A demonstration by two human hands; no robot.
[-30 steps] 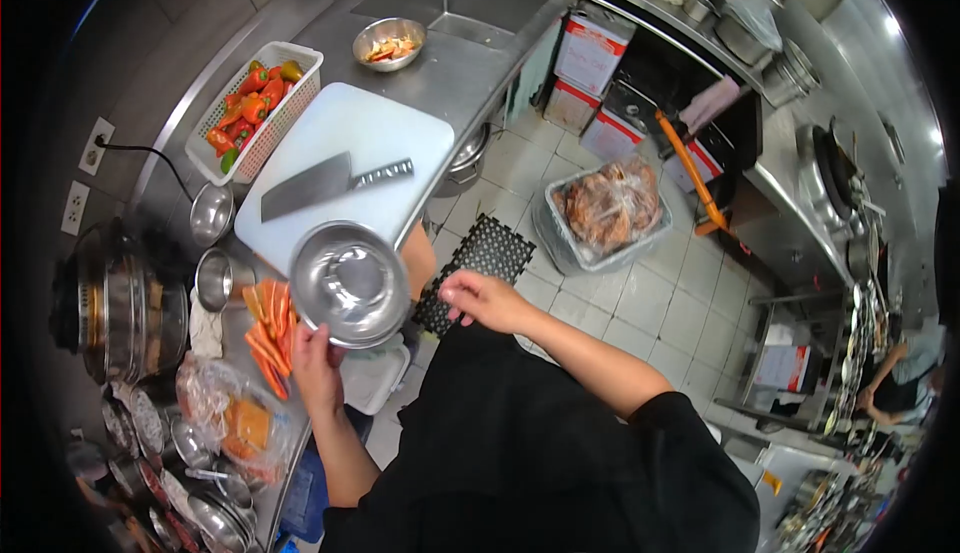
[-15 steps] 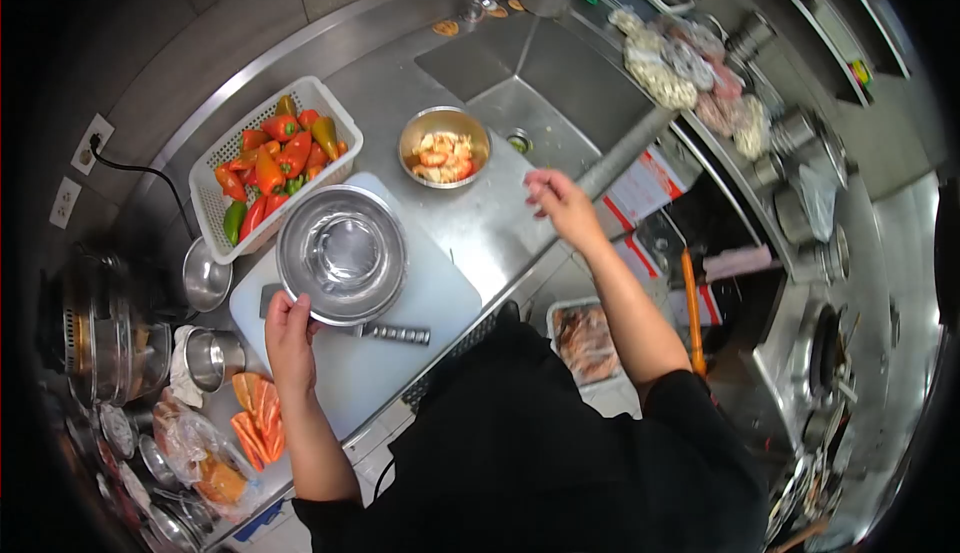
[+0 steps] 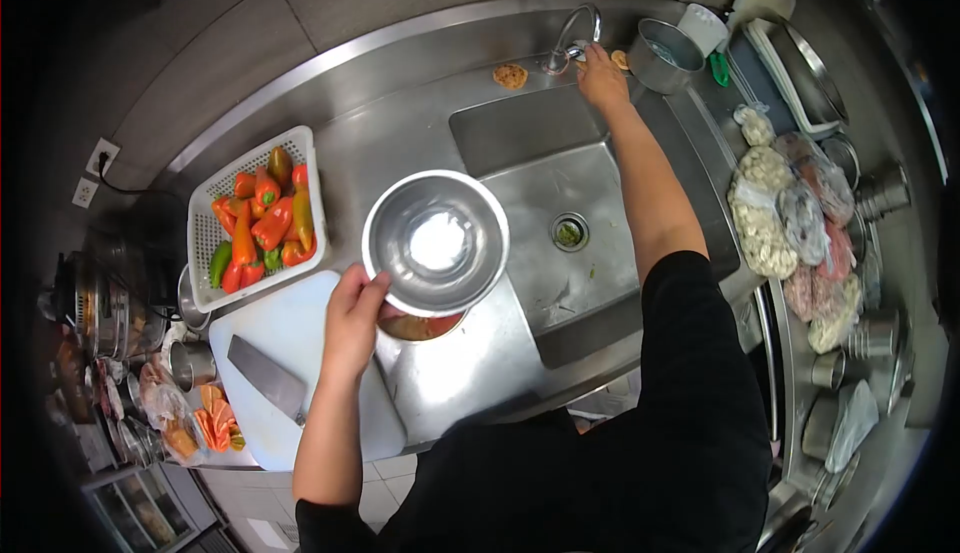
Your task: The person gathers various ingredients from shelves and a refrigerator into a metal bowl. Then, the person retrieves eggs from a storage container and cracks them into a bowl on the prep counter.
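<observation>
My left hand [image 3: 352,315] grips the rim of a shiny steel mixing bowl [image 3: 470,258], thumb over the edge. The bowl is held over the counter left of the sink and looks empty inside. Partly hidden below it is a second metal bowl with orange and red food [image 3: 425,328]. My right hand [image 3: 603,81] reaches across the sink [image 3: 570,188] to the faucet [image 3: 580,23] at the back, its fingers closed at the faucet handle [image 3: 577,51]. The exact grip is partly covered by the hand.
A white basket of peppers [image 3: 262,218] stands at left. A cleaver [image 3: 268,378] lies on a white cutting board [image 3: 355,413]. Behind the sink are a sponge-like brown piece [image 3: 510,76] and a steel pot [image 3: 670,56]. Bagged food [image 3: 765,213] lines the right side.
My left hand has lifted the bowl off the cutting board and moved it right, uncovering the cleaver. My right hand has gone from above the counter edge to the faucet. The view has shifted toward the sink.
</observation>
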